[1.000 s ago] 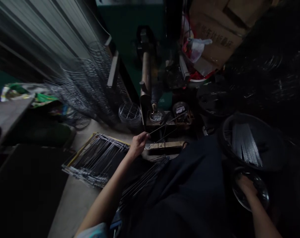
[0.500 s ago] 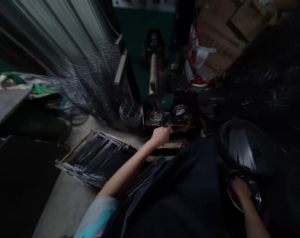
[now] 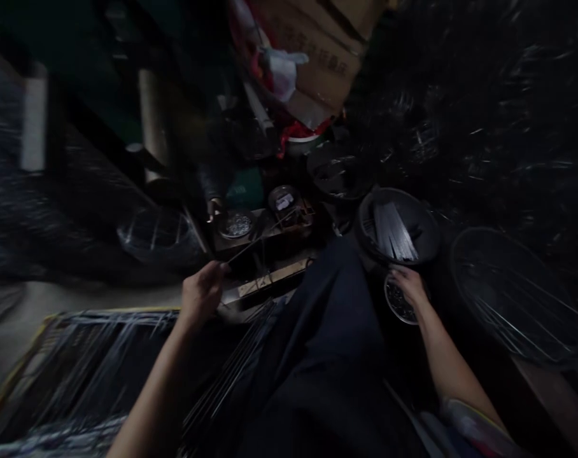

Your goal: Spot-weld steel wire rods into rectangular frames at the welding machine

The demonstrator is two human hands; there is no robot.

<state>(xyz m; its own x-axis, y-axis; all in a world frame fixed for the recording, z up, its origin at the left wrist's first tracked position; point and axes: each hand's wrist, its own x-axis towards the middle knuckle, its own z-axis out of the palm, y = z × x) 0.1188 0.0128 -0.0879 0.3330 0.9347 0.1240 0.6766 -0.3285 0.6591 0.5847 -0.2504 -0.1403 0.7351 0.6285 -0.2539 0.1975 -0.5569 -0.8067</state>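
Wire (image 3: 259,240) slants up-right, pinched in left hand (image 3: 203,291); right hand (image 3: 408,285) blurred, grip unclear.

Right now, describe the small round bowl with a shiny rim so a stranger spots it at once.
Find the wide, round, dark tub holding a fan of straight grey metal-looking strips. Just below it in the picture sits the small round bowl with a shiny rim. Unlike the tub, it is small, and the right hand is over its edge.
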